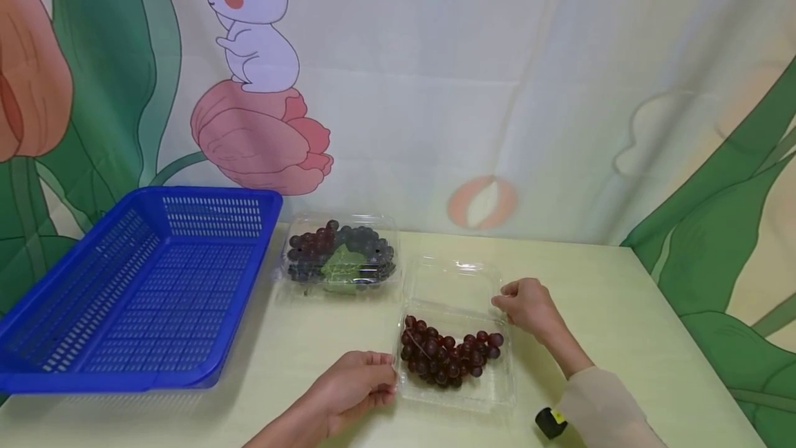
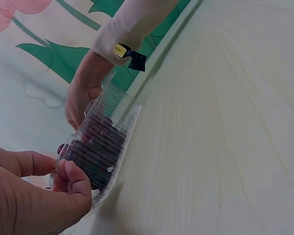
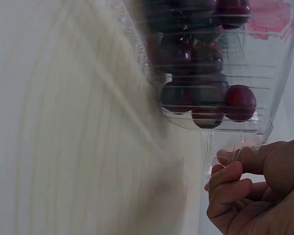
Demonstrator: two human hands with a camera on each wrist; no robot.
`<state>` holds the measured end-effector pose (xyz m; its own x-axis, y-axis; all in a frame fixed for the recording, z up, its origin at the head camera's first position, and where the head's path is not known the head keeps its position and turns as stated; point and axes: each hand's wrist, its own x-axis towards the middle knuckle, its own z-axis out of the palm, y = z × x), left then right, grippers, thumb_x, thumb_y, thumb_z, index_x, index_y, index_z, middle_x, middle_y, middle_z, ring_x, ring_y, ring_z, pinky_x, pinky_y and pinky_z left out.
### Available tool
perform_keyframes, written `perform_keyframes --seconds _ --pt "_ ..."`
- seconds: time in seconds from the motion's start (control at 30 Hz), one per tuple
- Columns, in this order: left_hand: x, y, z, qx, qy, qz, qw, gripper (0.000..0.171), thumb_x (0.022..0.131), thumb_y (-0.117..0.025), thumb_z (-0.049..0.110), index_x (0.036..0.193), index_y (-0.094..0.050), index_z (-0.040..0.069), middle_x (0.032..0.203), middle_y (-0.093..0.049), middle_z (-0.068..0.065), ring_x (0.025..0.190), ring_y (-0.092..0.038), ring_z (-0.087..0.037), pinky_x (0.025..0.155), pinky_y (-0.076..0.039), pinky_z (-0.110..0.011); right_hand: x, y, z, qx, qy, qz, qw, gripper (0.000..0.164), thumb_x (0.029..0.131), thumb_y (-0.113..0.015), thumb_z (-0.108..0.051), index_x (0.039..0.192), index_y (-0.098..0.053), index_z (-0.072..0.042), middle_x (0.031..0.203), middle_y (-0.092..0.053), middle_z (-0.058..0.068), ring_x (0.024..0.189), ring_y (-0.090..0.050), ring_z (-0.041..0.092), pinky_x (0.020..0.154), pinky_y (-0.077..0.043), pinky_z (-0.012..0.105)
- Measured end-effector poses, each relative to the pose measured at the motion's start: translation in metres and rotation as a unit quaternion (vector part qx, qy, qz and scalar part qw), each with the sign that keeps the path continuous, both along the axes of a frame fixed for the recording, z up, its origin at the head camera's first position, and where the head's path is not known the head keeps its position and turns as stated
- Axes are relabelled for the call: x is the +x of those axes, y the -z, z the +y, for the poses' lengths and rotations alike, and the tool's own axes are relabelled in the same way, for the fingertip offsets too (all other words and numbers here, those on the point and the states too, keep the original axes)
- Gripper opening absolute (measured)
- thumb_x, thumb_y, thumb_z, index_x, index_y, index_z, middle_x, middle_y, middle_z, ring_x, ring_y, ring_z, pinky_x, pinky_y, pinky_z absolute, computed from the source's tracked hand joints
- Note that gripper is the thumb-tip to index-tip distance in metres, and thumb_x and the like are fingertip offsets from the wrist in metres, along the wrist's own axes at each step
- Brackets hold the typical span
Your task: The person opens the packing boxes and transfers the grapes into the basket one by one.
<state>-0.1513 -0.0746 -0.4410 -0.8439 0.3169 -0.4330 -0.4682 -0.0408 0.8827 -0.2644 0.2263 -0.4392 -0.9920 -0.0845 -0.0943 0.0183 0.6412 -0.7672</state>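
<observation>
Shows, clocked from the head view's centre, a blue basket on the bench at eight o'clock, then a lidded box of dark grapes between seven and eight. At six, pinches with the left grip the side of an open clear box, at five, with red grapes inside. At four, pinches the lid by its edge with the right grip.

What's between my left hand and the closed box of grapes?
Just bare tabletop between your left hand and the closed box; the head view shows that stretch.
</observation>
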Motion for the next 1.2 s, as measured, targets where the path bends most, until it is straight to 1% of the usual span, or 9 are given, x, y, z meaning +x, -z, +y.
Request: perform_keyframes --seconds 0.1,0.27,0.47,0.73,0.83,0.93,1.07,1.2 --pt "-0.0002 0.0002 0.0005 -0.003 -0.006 -0.006 1.0 0.032 0.094 -0.055 -0.006 0.124 -0.048 -0.016 0.096 -0.056 -0.012 0.08 -0.056 -0.016 0.074 -0.051 -0.026 -0.0005 0.0018 -0.0004 -0.001 -0.005 -0.001 1.0 0.052 0.097 -0.066 -0.007 0.058 -0.034 -0.017 0.05 -0.034 -0.004 0.047 -0.027 0.009 0.047 -0.02 0.023" --pt "-0.0015 -0.0011 0.0009 -0.013 -0.013 -0.015 0.9997 0.035 0.094 -0.056 -0.006 0.127 -0.048 -0.016 0.099 -0.056 -0.013 0.082 -0.056 -0.018 0.075 -0.051 -0.027 -0.0024 0.0036 -0.0013 -0.004 -0.007 0.0 1.0 0.053 0.097 -0.066 -0.007 0.057 -0.032 -0.017 0.05 -0.031 -0.005 0.048 -0.025 0.009 0.047 -0.018 0.023" --pt "-0.0027 -0.0015 0.0005 -0.015 -0.017 -0.02 0.9995 0.039 0.094 -0.056 -0.006 0.129 -0.047 -0.017 0.098 -0.056 -0.013 0.081 -0.056 -0.018 0.074 -0.051 -0.027 -0.0025 0.0044 -0.0022 -0.003 -0.01 0.002 1.0 0.051 0.097 -0.065 -0.007 0.056 -0.036 -0.016 0.048 -0.035 -0.004 0.047 -0.025 0.01 0.047 -0.019 0.024" --pt "-0.0037 0.0006 0.0002 -0.005 -0.011 -0.016 0.9998 0.035 0.093 -0.055 -0.006 0.125 -0.048 -0.016 0.095 -0.056 -0.013 0.08 -0.054 -0.018 0.073 -0.05 -0.027 -0.0016 0.0041 -0.0024 -0.002 -0.006 0.004 1.0 0.051 0.098 -0.065 -0.008 0.056 -0.038 -0.016 0.048 -0.037 -0.004 0.046 -0.027 0.01 0.047 -0.019 0.024" --pt "-0.0038 0.0016 -0.0003 0.003 -0.007 -0.016 0.9998 0.035 0.093 -0.054 -0.005 0.126 -0.047 -0.016 0.098 -0.055 -0.014 0.081 -0.054 -0.018 0.074 -0.05 -0.027 -0.0008 0.0046 -0.002 -0.003 -0.004 0.005 1.0 0.051 0.098 -0.065 -0.007 0.056 -0.038 -0.016 0.048 -0.038 -0.004 0.046 -0.027 0.009 0.047 -0.019 0.023" --pt "-0.0039 0.002 -0.0008 0.006 -0.004 -0.022 0.9997 0.038 0.094 -0.054 -0.005 0.129 -0.045 -0.017 0.099 -0.055 -0.014 0.082 -0.054 -0.018 0.075 -0.05 -0.027 0.0002 0.0056 -0.001 0.0 -0.004 0.008 1.0 0.05 0.097 -0.066 -0.007 0.056 -0.038 -0.016 0.048 -0.037 -0.004 0.046 -0.027 0.01 0.047 -0.019 0.023" --pt "-0.0039 0.0023 -0.001 0.01 0.002 -0.024 0.9997 0.039 0.095 -0.054 -0.005 0.131 -0.044 -0.018 0.096 -0.056 -0.013 0.082 -0.054 -0.018 0.076 -0.051 -0.028 0.0 0.0066 -0.0001 0.008 -0.002 0.009 1.0 0.05 0.097 -0.066 -0.008 0.056 -0.038 -0.016 0.047 -0.038 -0.004 0.046 -0.027 0.009 0.047 -0.019 0.024" --pt "-0.0042 0.0023 -0.0005 0.016 0.005 -0.022 0.9996 0.033 0.095 -0.054 -0.005 0.126 -0.046 -0.015 0.093 -0.056 -0.011 0.081 -0.055 -0.017 0.076 -0.051 -0.027 -0.0014 0.0063 -0.0002 0.013 0.003 0.008 1.0 0.05 0.097 -0.067 -0.009 0.056 -0.039 -0.016 0.047 -0.039 -0.004 0.045 -0.027 0.009 0.046 -0.02 0.024"
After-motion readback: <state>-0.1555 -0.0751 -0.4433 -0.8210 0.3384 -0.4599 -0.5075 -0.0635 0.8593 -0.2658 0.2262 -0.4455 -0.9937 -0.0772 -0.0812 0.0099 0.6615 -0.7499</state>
